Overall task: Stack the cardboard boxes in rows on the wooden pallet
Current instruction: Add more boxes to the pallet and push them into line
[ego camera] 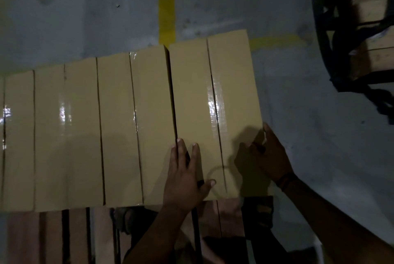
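Left hand [185, 176] flat, fingers spread, atop end box [215, 114]; right hand [270, 157] open against its side (likely squaring row on pallet [53, 236])

There is just one camera, worn on the person's head. It looks forward and steeply down, close above a row of cardboard boxes [128, 131] that fills the middle of the view. The grey floor [85, 18] is at the top, the wooden pallet [53, 236] at the bottom. Both arms reach in from below.
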### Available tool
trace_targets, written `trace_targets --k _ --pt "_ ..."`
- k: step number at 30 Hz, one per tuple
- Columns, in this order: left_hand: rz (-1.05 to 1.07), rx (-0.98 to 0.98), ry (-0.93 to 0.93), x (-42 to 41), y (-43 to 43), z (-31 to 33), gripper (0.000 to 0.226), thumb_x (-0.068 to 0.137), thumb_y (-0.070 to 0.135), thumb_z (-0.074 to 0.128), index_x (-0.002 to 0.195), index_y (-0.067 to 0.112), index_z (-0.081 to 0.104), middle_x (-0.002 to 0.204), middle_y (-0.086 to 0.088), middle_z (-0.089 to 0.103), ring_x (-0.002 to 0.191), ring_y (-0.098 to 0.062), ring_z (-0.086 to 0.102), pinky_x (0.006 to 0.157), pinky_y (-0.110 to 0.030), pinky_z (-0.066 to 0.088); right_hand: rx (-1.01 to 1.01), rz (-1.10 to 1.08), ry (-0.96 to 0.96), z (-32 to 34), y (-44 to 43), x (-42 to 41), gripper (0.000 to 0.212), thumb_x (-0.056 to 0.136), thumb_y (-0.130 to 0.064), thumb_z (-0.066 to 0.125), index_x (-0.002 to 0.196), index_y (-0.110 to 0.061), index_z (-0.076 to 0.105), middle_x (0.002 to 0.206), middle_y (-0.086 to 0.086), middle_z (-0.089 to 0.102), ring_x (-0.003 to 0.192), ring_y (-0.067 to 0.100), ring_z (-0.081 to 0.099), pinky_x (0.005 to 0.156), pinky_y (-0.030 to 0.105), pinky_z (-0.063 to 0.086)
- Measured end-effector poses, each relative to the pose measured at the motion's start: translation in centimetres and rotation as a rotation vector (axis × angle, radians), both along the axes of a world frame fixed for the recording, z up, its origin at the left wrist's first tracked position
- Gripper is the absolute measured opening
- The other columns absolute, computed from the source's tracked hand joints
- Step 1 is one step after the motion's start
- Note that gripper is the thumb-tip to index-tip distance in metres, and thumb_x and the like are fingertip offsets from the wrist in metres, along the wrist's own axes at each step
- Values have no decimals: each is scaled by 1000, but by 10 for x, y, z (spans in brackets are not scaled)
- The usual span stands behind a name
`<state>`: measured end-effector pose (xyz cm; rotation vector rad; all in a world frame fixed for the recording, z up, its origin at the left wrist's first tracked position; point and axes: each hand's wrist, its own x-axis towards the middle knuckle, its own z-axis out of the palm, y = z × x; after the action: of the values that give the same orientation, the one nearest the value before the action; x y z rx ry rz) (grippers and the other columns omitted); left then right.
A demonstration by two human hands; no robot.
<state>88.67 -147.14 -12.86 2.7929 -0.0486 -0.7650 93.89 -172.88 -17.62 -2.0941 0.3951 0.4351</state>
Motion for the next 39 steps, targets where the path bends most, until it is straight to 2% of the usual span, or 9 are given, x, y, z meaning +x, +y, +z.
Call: trace_targets --k 2,4,6,9,11,13,19,27,39 --pt "7 -2 3 0 -4 2 110 86 80 49 162 31 -14 161 -5 -41 151 -29 -33 121 -39 0 -53 29 -4 -1 3 -3 81 93 -19 70 157 -6 21 157 1 24 146 14 20 106 -4 3" --pt "22 -3 17 -1 -6 5 109 87 78 50 162 31 -13 161 -4 -40 151 -29 -32 120 -38 1 -114 38 -7 1 7 -5 85 94 -26 68 158 -7 16 165 10 16 153 24 15 106 -3 -3" --pt "28 2 21 -4 -9 13 108 88 77 50 162 31 -14 162 -5 -39 152 -30 -29 121 -39 3 -173 78 -23 10 15 -9 85 95 -28 67 159 -9 15 166 13 13 154 28 12 111 5 -1" --pt "-26 51 79 -11 -11 37 105 91 75 46 161 29 -17 162 -11 -37 152 -33 -26 124 -42 0 -269 156 39 37 25 -15 82 95 -31 65 159 -13 17 165 16 9 152 36 14 122 33 17" --pt "-78 84 57 -22 -12 61 102 93 72 44 162 22 -11 164 -22 -28 152 -35 -23 124 -43 -2 -389 277 99 57 29 -21 85 93 -41 62 160 -16 16 166 20 2 151 43 10 122 48 19" --pt "-81 89 -6 -37 -17 90 99 93 70 41 164 15 0 165 -29 -16 153 -38 -14 126 -48 8 -398 381 130 89 32 -27 83 94 -42 59 160 -18 14 166 20 -6 151 45 3 122 52 12" --pt "115 3 22 -84 -34 181 102 94 55 62 164 25 -6 165 -14 -29 155 -42 -1 121 -50 25 -395 593 26 207 38 -46 75 96 -36 54 159 -18 18 167 16 -6 152 44 -6 122 59 5" --pt "124 -91 -134 -158 -36 270 102 93 58 61 164 25 -4 166 -13 -28 155 -39 2 121 -51 25 -355 549 -104 312 42 -123 69 99 -34 53 159 -19 22 168 13 0 153 38 -1 123 54 10" --pt "18 -292 -236 -360 22 370 98 95 61 57 164 27 -3 168 -13 -20 156 -38 -2 121 -51 22 -383 234 -341 433 92 -382 66 95 -33 61 154 -19 35 164 12 22 152 32 15 119 54 24"
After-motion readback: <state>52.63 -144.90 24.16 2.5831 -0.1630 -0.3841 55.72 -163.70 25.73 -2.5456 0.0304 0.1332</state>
